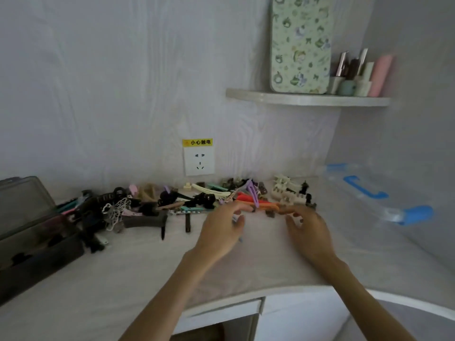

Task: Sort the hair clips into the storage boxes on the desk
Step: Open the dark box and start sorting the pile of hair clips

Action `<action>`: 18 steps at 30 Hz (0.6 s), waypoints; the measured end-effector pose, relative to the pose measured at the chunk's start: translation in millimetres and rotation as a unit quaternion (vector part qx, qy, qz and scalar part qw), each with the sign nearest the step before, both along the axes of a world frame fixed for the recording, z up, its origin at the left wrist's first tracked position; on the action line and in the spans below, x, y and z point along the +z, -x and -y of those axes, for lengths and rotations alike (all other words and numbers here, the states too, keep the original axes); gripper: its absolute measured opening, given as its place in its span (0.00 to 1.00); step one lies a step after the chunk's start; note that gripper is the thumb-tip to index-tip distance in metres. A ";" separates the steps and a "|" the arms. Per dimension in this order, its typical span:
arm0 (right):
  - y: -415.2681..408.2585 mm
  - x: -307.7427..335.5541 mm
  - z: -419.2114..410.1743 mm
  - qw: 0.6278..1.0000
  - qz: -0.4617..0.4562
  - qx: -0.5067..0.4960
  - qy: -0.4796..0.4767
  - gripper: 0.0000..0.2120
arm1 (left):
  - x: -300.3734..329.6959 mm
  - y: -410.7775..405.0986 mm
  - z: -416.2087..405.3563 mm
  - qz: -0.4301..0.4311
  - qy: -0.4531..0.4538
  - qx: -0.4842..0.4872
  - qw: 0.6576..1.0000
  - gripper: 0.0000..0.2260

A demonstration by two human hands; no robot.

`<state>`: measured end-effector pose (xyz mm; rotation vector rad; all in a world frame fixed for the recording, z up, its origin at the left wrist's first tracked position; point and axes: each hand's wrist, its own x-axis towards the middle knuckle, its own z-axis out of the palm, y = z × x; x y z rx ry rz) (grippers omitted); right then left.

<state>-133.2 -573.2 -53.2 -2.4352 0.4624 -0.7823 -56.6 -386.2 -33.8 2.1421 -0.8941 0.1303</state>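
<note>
A long pile of hair clips (172, 203) lies along the back of the desk: black claw clips, a white net-like one, a cream claw clip (285, 190), a purple clip (253, 193) and an orange clip (261, 205). My left hand (221, 232) hovers in front of the pile with its fingers curled around a thin blue clip (240, 239), most of which is hidden in the palm. My right hand (307, 230) is beside it, fingers spread, with the fingertips at the right end of the orange clip. A dark grey storage box (37, 254) stands with its lid up at the left, clips inside.
A clear storage box with blue latches (369, 193) sits at the right against the wall. A wall socket (199, 161) is behind the pile. A shelf (307, 98) above holds a patterned tin and cosmetics. The desk's front edge curves near my forearms.
</note>
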 end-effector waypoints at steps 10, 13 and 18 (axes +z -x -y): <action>-5.3 -15.0 53.0 0.977 -0.164 -0.069 0.115 0.26 | -24.9 -19.8 85.4 0.152 -0.138 0.082 0.975 0.15; -6.9 -17.0 55.7 0.984 -0.115 -0.051 0.128 0.18 | -23.1 -22.3 91.1 0.156 -0.121 0.091 0.976 0.15; -6.6 -14.1 54.9 0.997 -0.046 -0.021 0.061 0.11 | -22.5 -29.6 106.6 0.152 -0.137 -0.020 0.979 0.22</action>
